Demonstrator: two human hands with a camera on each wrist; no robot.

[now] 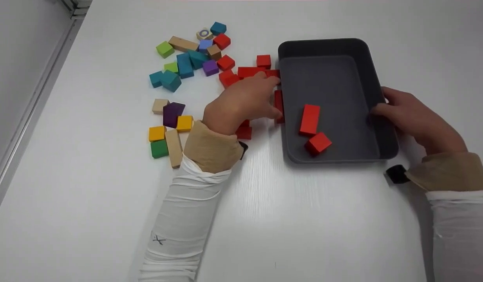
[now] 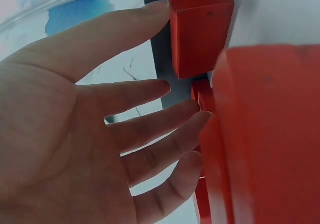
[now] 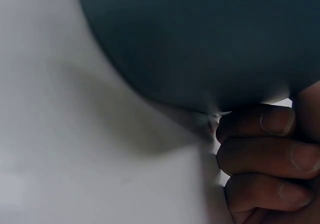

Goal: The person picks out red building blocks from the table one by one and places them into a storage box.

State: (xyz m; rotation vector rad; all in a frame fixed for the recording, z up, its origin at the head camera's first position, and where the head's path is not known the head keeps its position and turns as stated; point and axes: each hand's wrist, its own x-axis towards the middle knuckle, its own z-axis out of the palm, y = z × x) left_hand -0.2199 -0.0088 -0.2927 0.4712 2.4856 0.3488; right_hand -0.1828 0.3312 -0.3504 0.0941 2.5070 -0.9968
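Observation:
Fingers spread, my left hand is at the left side of the dark grey tray. Its thumb tip touches or nearly touches a red block beside the tray wall. Other red blocks lie around the fingertips, some partly hidden under the hand. My right hand grips the tray's right wall, thumb over the rim and fingers curled outside. Inside the tray are a long red block and a red cube.
Left of the red blocks, a loose group holds teal, light green, purple and wooden blocks. Nearer my left forearm lie yellow, green, dark purple and wooden pieces. A wall stands beyond the table's left edge.

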